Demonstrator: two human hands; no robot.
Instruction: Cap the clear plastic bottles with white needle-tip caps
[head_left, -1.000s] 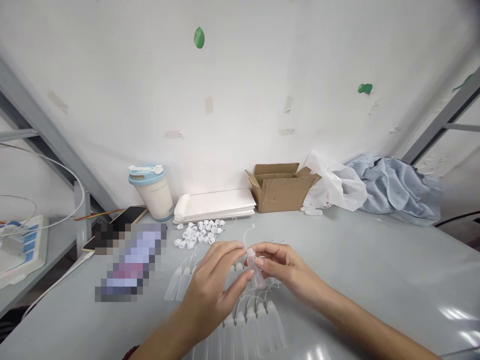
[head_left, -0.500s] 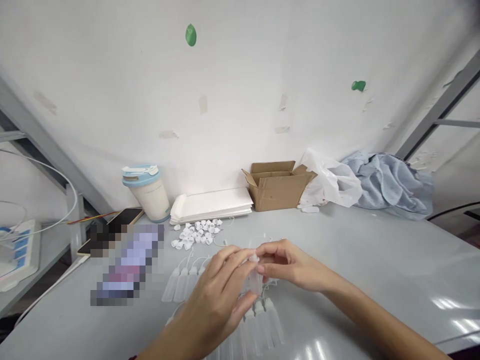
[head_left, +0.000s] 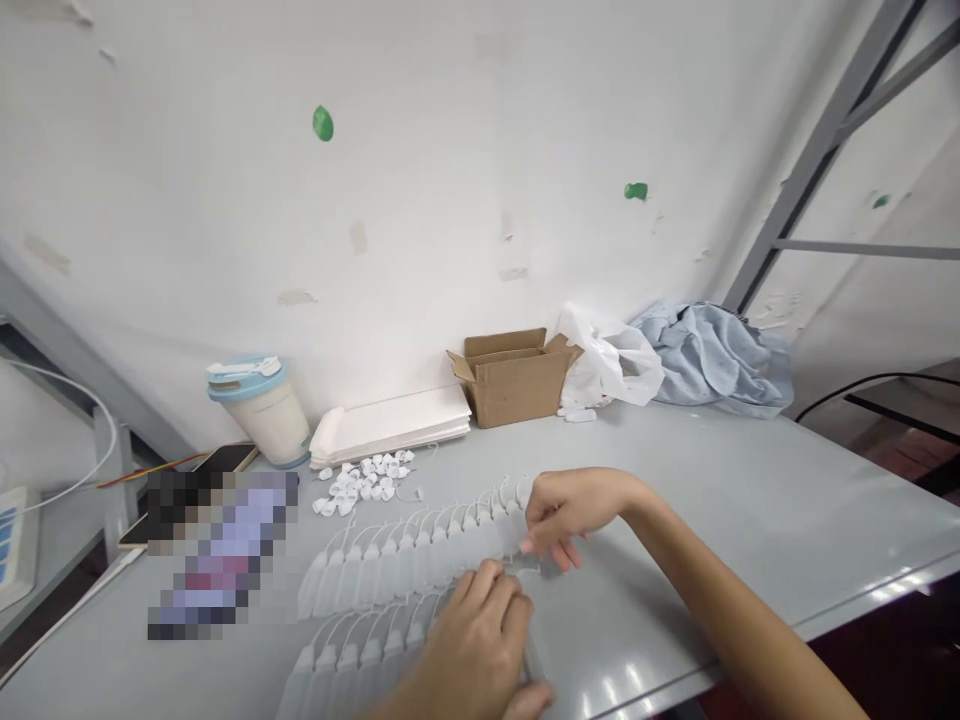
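– Pose first: what is shown on the right?

– The bare right hand (head_left: 566,512) is bent down at the wrist, with its forearm slanted in from the lower right. The fingers are curled at the right end of an upper row of slim, translucent plastic bottles (head_left: 409,560), from whose tops thin whitish strips are looped.

– And on the left?

– The bare left hand (head_left: 484,630) is placed lower and nearer, back upward, with bent fingers, and the right end of a lower row of similar translucent bottles (head_left: 341,690) is covered by it.

– Is anything gripped?

– It cannot be told. The right thumb and fingers are set beside the last visible bottle of the upper row, but a pinch cannot be confirmed. The left fingertips are partly hidden.

– What is changed from half a second ago?

– In that frame one bottle is held up between both hands; now the hands are parted. The upper row, then mostly covered, is exposed along the grey tabletop (head_left: 675,490), with small white plastic caps (head_left: 364,480) heaped behind it. The open brown cardboard box (head_left: 521,392) is seen farther left, as the view is turned.
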